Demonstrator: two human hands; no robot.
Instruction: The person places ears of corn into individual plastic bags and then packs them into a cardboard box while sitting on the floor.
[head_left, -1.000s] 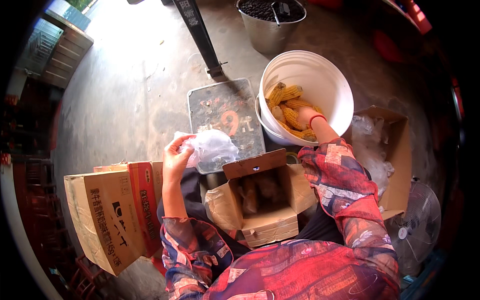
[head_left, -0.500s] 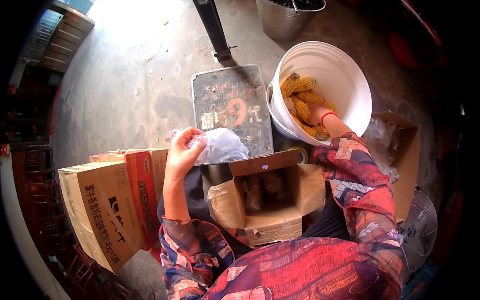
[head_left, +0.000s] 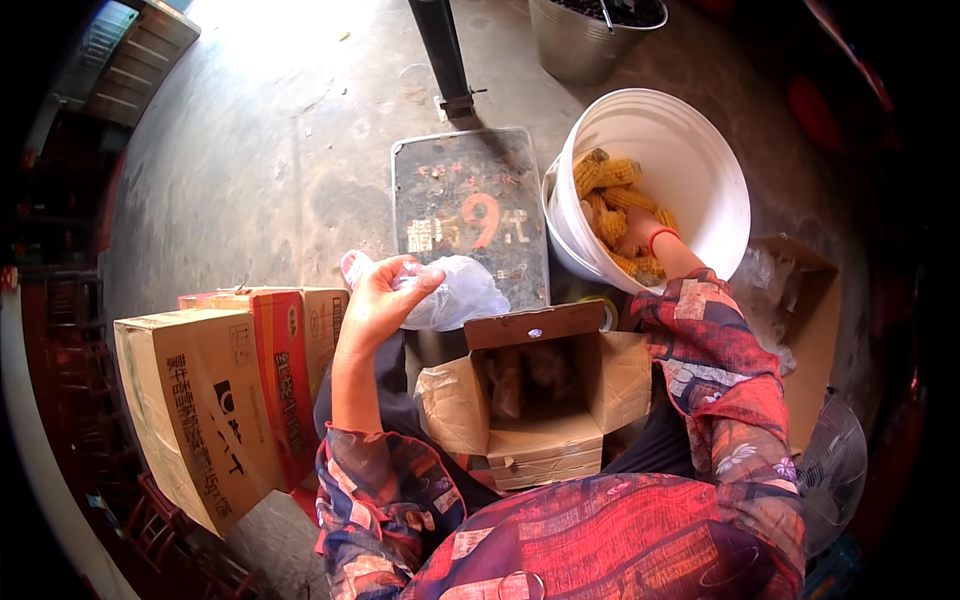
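Fingers (head_left: pixel 630 236) amid corn (head_left: pixel 618 173) inside wide bucket rim (head_left: pixel 744 208)

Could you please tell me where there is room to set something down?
Bare floor lies left of the platform, beyond the cartons; the platform's far half looks mostly bare. It is crowded around the open box, near the bag and white bucket.
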